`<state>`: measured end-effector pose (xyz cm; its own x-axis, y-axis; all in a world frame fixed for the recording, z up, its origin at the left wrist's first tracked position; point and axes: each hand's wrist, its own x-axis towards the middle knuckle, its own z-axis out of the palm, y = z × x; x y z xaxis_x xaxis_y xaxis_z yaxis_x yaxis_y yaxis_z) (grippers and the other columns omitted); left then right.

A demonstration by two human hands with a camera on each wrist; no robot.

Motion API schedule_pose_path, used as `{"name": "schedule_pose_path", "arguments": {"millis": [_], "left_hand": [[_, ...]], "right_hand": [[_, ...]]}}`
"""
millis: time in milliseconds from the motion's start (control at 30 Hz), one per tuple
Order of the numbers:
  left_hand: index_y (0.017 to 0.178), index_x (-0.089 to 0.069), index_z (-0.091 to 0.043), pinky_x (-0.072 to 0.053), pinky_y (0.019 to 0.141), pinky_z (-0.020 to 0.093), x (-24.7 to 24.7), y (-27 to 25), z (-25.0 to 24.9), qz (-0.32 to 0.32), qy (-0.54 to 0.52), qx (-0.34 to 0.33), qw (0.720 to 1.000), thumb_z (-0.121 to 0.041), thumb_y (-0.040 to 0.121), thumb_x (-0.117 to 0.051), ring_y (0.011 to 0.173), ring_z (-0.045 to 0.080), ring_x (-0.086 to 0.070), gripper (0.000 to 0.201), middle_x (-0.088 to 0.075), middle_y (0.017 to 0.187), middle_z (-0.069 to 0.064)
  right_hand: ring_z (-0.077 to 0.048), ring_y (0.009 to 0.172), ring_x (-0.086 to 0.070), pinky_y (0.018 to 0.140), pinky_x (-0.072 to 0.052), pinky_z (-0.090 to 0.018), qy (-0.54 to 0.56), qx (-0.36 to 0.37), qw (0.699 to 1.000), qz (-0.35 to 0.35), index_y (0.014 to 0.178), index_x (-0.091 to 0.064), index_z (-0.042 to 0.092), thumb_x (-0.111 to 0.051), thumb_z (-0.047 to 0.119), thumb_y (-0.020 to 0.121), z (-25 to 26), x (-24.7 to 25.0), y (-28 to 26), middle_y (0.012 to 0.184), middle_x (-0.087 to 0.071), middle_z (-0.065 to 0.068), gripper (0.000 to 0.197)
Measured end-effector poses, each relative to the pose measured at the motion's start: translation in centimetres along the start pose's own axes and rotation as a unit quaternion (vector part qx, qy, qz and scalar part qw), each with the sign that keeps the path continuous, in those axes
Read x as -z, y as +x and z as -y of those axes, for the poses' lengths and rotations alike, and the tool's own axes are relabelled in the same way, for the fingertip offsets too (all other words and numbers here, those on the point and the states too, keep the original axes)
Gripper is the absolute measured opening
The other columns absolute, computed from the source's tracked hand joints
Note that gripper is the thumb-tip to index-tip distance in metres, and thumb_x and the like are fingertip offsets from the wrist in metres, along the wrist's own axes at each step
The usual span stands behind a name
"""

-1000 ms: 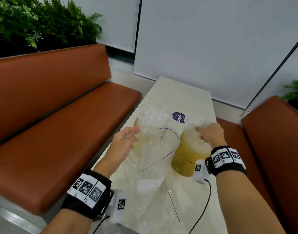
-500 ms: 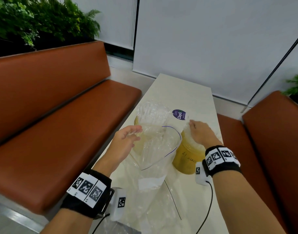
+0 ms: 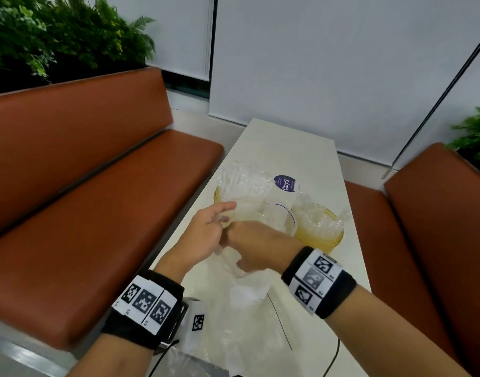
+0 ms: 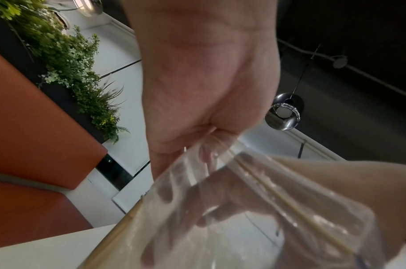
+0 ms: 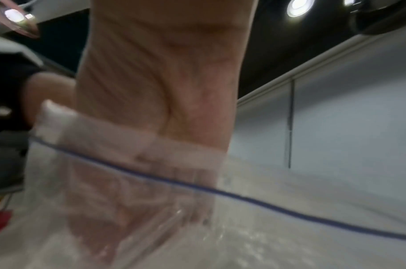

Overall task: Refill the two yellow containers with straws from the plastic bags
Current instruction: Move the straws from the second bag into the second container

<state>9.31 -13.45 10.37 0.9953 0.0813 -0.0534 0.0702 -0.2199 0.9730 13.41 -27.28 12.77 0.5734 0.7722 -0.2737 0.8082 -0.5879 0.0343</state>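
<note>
Two yellow containers stand on the white table (image 3: pixel 288 148). The left container (image 3: pixel 218 195) is mostly hidden behind clear plastic and upright wrapped straws (image 3: pixel 233 176). The right container (image 3: pixel 324 236) is full of wrapped straws (image 3: pixel 315 217). My left hand (image 3: pixel 224 214) pinches the rim of a clear zip bag (image 3: pixel 260 308) and holds its mouth open; the left wrist view shows that pinch (image 4: pixel 211 132). My right hand (image 3: pixel 256 240) reaches down into the bag's mouth. Its fingers (image 5: pixel 137 209) show blurred through the plastic, so their grip is unclear.
A purple label (image 3: pixel 285 183) sits on clear plastic between the containers. Brown benches run along the left (image 3: pixel 97 213) and right (image 3: pixel 437 213) of the narrow table. More crumpled plastic (image 3: pixel 195 363) and a black cable (image 3: pixel 334 357) lie at the near end.
My right hand left the top of the right container and swung left and down into the bag's mouth. My left hand kept its hold on the bag's rim.
</note>
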Motion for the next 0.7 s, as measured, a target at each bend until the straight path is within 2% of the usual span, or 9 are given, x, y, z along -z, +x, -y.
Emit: {"name": "schedule_pose_path", "arguments": {"millis": [67, 200, 267, 333, 400, 533, 567, 667, 700], "left_hand": [[0.140, -0.058, -0.025, -0.050, 0.086, 0.018, 0.2, -0.2, 0.2, 0.010, 0.029, -0.007, 1.000, 0.016, 0.084, -0.029, 0.125, 0.012, -0.057, 0.075, -0.056, 0.141, -0.002], [0.142, -0.056, -0.023, -0.052, 0.102, 0.035, 0.2, -0.6, 0.3, 0.006, 0.057, -0.029, 0.998, 0.019, 0.079, -0.030, 0.116, 0.005, -0.060, 0.080, -0.057, 0.138, -0.007], [0.141, -0.057, -0.022, -0.054, 0.098, 0.033, 0.2, -0.6, 0.4, -0.004, 0.060, -0.033, 0.998, 0.019, 0.079, -0.031, 0.108, 0.002, -0.061, 0.079, -0.057, 0.135, -0.009], [0.139, -0.059, -0.024, -0.057, 0.092, 0.034, 0.3, -0.5, 0.5, -0.012, 0.064, -0.031, 0.997, 0.018, 0.078, -0.031, 0.105, 0.006, -0.062, 0.079, -0.062, 0.126, -0.006], [0.137, -0.060, -0.028, -0.058, 0.091, 0.036, 0.5, -0.5, 0.8, -0.013, 0.072, -0.025, 0.997, 0.016, 0.079, -0.032, 0.106, 0.013, -0.062, 0.078, -0.065, 0.114, -0.001], [0.135, -0.061, -0.030, -0.057, 0.091, 0.035, 0.6, -0.6, 1.1, -0.012, 0.061, -0.015, 0.998, 0.014, 0.082, -0.035, 0.108, 0.015, -0.063, 0.073, -0.065, 0.117, -0.001], [0.133, -0.062, -0.029, -0.057, 0.088, 0.033, 0.5, -0.7, 1.0, -0.013, 0.052, -0.018, 0.998, 0.013, 0.083, -0.036, 0.108, 0.014, -0.064, 0.070, -0.065, 0.121, -0.004], [0.130, -0.063, -0.026, -0.053, 0.073, 0.013, 0.3, -0.9, 0.9, -0.011, 0.038, -0.036, 0.999, 0.010, 0.086, -0.047, 0.110, 0.003, -0.062, 0.058, -0.063, 0.125, -0.015], [0.130, -0.063, -0.026, -0.052, 0.075, 0.012, 0.2, -1.0, 0.9, -0.013, 0.036, -0.041, 0.998, 0.006, 0.086, -0.055, 0.111, 0.000, -0.061, 0.055, -0.063, 0.125, -0.018]], "right_hand": [[-0.025, 0.113, -0.057, 0.098, -0.048, -0.038, -0.089, 0.002, 0.994, 0.059, 0.129, -0.061, 0.026, -0.069, 0.016, 0.086, 0.3, -0.8, 0.6, 0.125, -0.060, -0.002, 0.045], [-0.027, 0.133, -0.045, 0.119, -0.025, -0.048, -0.223, -0.031, 0.958, 0.181, 0.145, -0.047, 0.021, -0.051, 0.023, 0.099, 0.5, -1.1, 1.5, 0.140, -0.053, -0.004, 0.046], [-0.027, 0.135, -0.043, 0.121, -0.018, -0.052, -0.239, -0.037, 0.949, 0.204, 0.147, -0.044, 0.023, -0.050, 0.024, 0.101, 0.7, -1.1, 1.6, 0.142, -0.051, -0.003, 0.046], [-0.028, 0.130, -0.047, 0.116, -0.029, -0.046, -0.240, -0.053, 0.947, 0.206, 0.143, -0.049, 0.020, -0.050, 0.023, 0.101, 0.7, -1.1, 1.6, 0.138, -0.053, -0.004, 0.042], [-0.028, 0.122, -0.051, 0.103, -0.038, -0.039, -0.250, -0.062, 0.947, 0.190, 0.135, -0.055, 0.016, -0.051, 0.022, 0.101, 0.7, -1.0, 1.5, 0.131, -0.056, -0.005, 0.035], [-0.026, 0.116, -0.056, 0.102, -0.037, -0.039, -0.282, -0.068, 0.942, 0.168, 0.125, -0.060, 0.016, -0.053, 0.022, 0.100, 0.9, -0.6, 1.1, 0.122, -0.063, -0.002, 0.027], [-0.025, 0.114, -0.058, 0.103, -0.038, -0.039, -0.291, -0.072, 0.939, 0.167, 0.123, -0.061, 0.017, -0.053, 0.022, 0.099, 1.0, -0.4, 1.0, 0.119, -0.065, -0.001, 0.026], [-0.024, 0.113, -0.060, 0.106, -0.037, -0.040, -0.314, -0.085, 0.930, 0.170, 0.122, -0.061, 0.018, -0.057, 0.025, 0.097, 1.3, 0.7, 0.5, 0.114, -0.065, 0.002, 0.027], [-0.024, 0.115, -0.059, 0.108, -0.036, -0.042, -0.320, -0.092, 0.927, 0.172, 0.122, -0.061, 0.018, -0.058, 0.027, 0.096, 1.4, 1.2, 0.3, 0.116, -0.065, 0.001, 0.027]]}}
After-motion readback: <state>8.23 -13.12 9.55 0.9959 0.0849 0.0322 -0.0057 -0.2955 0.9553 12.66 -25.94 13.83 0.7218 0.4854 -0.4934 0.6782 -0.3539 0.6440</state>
